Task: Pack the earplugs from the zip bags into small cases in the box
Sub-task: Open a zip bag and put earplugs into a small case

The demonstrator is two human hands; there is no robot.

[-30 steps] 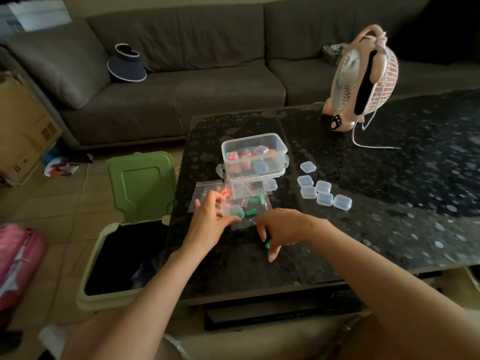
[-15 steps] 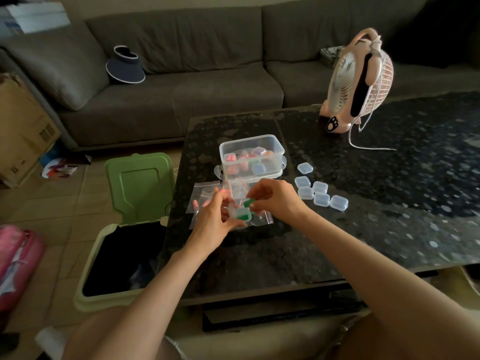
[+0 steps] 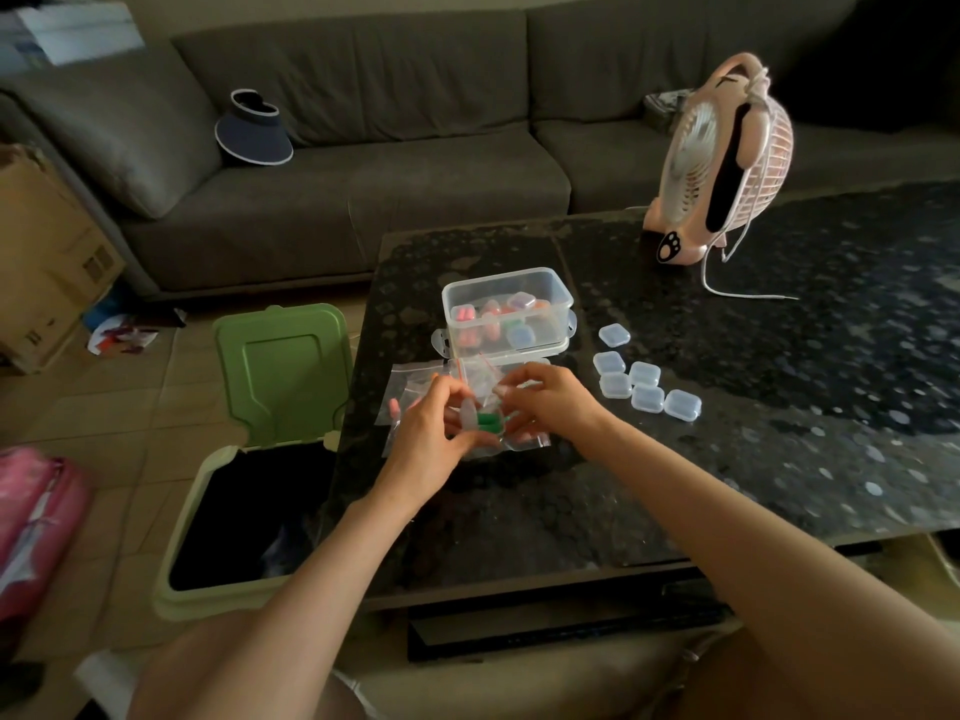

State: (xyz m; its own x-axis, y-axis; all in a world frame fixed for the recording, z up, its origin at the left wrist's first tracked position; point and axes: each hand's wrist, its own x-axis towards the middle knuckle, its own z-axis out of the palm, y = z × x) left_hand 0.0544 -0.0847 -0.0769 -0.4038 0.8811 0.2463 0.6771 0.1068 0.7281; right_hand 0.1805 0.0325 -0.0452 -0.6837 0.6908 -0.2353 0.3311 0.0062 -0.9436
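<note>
Holding a clear case (image 3: 470, 410) just above the counter (image 3: 779, 407), the left hand (image 3: 431, 433) meets the right hand (image 3: 556, 402) at the centre of the frame, over the flattened bags (image 3: 410, 379). Green earplugs (image 3: 488, 419) lie in the case with their long axis running left to right across the frame, pointing from one hand to the other. They sit between the two hands, touching or nearly touching both, so neither is clearly nearer.

The left fingers (image 3: 444, 387) are curled round the case from its left side and clamp it. The right fingers (image 3: 514, 381) are bent and bunched close together, tips down at the case's right edge. Whether they pinch its lid, press on an earplug or only touch the plastic cannot be told.

The box (image 3: 563, 304) stands just above the hands in the frame, already holding several filled cases. Spare cases (image 3: 647, 397) lie in a loose cluster to the right, nearer the right hand.

Likely the case needs closing next, then a short lift up-frame into the box.
</note>
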